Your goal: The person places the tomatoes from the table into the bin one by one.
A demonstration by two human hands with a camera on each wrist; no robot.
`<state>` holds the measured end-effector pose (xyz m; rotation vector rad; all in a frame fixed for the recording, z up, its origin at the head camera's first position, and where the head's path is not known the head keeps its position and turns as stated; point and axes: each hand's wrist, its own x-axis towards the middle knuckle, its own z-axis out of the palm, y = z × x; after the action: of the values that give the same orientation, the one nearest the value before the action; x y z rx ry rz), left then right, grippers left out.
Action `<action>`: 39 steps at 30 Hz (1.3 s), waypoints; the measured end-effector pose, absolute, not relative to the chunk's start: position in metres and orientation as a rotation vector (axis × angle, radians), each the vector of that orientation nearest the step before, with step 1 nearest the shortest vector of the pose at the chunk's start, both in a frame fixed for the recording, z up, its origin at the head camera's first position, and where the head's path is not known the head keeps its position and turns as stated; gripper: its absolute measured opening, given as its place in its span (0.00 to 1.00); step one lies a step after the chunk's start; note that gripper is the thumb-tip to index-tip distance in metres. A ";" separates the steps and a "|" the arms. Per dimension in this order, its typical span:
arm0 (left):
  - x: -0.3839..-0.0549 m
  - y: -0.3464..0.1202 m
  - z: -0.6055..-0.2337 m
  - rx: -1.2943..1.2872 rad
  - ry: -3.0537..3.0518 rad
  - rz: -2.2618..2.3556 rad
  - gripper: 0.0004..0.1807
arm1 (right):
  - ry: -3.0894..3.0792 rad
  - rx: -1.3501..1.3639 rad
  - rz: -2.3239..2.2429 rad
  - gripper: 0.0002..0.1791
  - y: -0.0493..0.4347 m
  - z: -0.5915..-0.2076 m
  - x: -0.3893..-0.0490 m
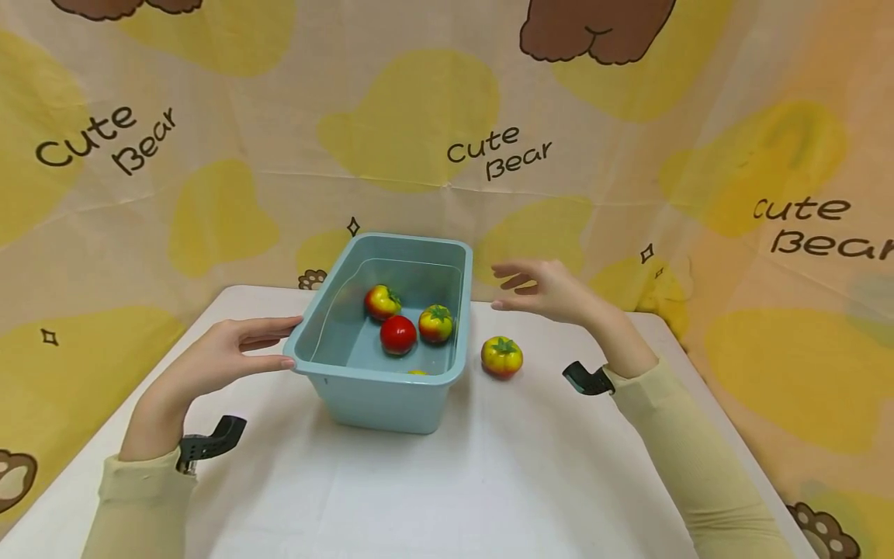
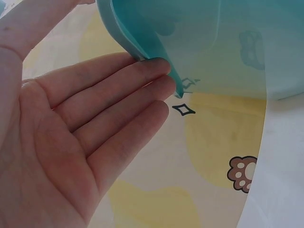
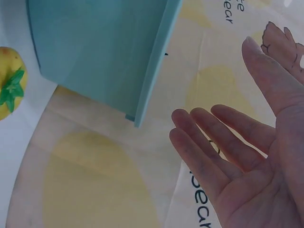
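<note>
A light blue plastic bin [image 1: 393,404] stands on the table, its long side running away from me. My left hand [image 1: 230,349] touches the bin's left rim near the front corner, fingers held out straight along it and the thumb tip at the corner. In the bin lie a red tomato [image 1: 398,335], two red-and-yellow tomatoes [image 1: 382,302] and a bit of yellow mostly hidden behind the front wall. My right hand [image 1: 545,291] hovers to the right of the bin, fingers loosely spread and holding nothing. Below it, a red-and-yellow tomato [image 1: 501,357] with a green top rests on the table.
A white cloth [image 1: 391,497] covers the table. Close behind it hangs a beige and yellow printed curtain [image 1: 419,116] with bear drawings and lettering. Black wrist mounts [image 1: 213,442] stick out from both cuffs.
</note>
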<state>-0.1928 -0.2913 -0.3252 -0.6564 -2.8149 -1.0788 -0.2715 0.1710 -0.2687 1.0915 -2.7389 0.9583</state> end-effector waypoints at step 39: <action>-0.191 -0.289 -0.323 -0.637 -2.830 -1.105 0.31 | -2.908 0.794 0.964 0.30 0.218 -0.371 -0.282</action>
<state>-0.1910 -0.2894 -0.3228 -0.6373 -2.8299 -1.1048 -0.2822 0.2177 -0.3710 0.7943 -2.9078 0.9644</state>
